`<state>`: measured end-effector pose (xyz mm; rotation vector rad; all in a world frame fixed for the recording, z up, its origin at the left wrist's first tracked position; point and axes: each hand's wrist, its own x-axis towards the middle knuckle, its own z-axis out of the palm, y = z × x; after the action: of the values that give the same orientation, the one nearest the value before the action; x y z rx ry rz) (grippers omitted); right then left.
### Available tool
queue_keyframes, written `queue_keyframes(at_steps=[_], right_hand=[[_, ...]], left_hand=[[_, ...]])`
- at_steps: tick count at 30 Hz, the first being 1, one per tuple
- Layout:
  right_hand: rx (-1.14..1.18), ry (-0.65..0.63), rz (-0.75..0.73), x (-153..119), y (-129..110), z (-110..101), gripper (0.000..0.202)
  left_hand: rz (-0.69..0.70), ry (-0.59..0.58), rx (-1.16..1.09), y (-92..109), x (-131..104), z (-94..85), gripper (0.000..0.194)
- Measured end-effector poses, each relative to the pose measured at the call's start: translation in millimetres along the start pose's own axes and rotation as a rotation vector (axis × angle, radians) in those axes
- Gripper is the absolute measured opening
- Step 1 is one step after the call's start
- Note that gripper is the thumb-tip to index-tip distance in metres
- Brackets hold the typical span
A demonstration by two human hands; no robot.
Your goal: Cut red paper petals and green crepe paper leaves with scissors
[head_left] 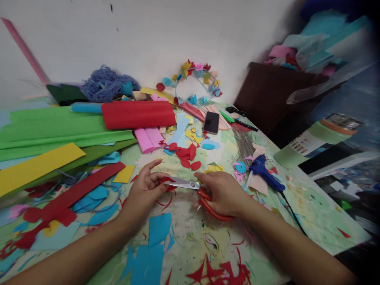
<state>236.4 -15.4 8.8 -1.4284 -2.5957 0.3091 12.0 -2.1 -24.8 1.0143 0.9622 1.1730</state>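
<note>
My right hand (222, 194) is closed round the orange handles of a pair of scissors (182, 183), whose blades point left. Pinched between the fingers of my left hand (145, 186) is a small piece of red crepe paper (168, 181), with the blades at it. Just beyond my hands lie several cut red petals (187, 155). Blue paper pieces (159, 229) rest on the table nearer to me, and red scraps (218, 273) are at the front edge of the view.
A blue glue gun (265, 174) with a black cord lies to the right. Behind are a phone (211, 122), a red paper roll (138, 114) and a flower wreath (196, 81) against the wall. Green crepe paper (53, 126) covers the left; a green cup (311, 138) stands right.
</note>
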Motion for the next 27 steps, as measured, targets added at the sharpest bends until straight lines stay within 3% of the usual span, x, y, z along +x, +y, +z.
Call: queue_keyframes(at_steps=[18,27], right_hand=[[-0.034,-0.018,0.052,-1.9,-1.5,-2.8,0.041],[-0.08,-0.011,0.068,-2.5,-1.1,-1.9,0.049]], left_hand=[[0.016,0.064,0.018,1.0,-1.1,0.8,0.065],[0.028,0.091,0.016,2.3,0.5,-1.2,0.062]])
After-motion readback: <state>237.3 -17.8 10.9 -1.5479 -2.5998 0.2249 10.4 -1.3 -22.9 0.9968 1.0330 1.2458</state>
